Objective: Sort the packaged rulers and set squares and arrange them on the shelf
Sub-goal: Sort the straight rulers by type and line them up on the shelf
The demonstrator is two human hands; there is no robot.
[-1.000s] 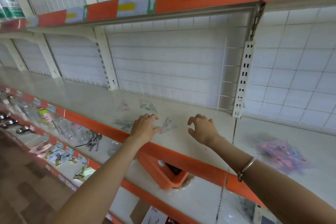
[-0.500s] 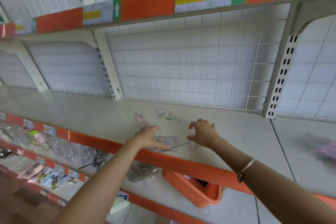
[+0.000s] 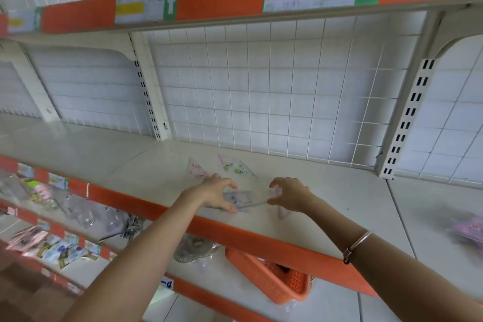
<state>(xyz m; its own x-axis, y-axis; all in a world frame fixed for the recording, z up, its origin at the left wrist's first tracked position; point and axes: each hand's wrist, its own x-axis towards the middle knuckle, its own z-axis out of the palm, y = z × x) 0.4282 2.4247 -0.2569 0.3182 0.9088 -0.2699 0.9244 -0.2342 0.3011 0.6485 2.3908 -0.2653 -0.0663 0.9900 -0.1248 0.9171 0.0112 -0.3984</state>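
Observation:
Both my hands reach over the white shelf with the orange front edge. My left hand pinches the left end of a clear packaged ruler set with purple print lying on the shelf. My right hand pinches a thin clear packaged piece at that set's right end. Behind the hands lie two clear set squares, one with pink print and one with green print, flat on the shelf.
A wire grid backs the shelf. An orange basket and a metal strainer sit on the shelf below. Packaged goods fill the lower left shelves. A blurred pink-purple pack lies at the far right.
My view has swung so the shelf sits more centred. Both hands have come down onto the purple-printed pack near the front edge, and their fingers have closed on the packs.

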